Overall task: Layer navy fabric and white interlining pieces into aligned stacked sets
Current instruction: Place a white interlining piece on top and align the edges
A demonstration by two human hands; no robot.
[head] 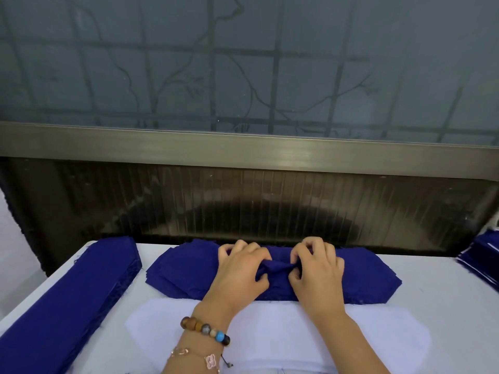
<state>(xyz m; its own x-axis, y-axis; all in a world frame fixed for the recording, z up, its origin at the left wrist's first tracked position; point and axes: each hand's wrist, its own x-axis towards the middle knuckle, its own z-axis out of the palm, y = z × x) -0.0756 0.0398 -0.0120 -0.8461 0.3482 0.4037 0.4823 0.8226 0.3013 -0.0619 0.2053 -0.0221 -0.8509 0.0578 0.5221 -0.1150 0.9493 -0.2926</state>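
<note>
A stack of navy fabric pieces with angled ends lies across the far middle of the table. My left hand and my right hand are both on top of it, fingers curled, pinching the top navy piece so it bunches into a fold between them. Nearer to me lies a white interlining piece of the same shape, partly under my forearms. A beaded bracelet and a thin chain are on my left wrist.
A long thick pile of navy strips runs along the left of the white table. Another navy and white stack sits at the right edge. Behind the table rises a dark ribbed panel under a metal window frame.
</note>
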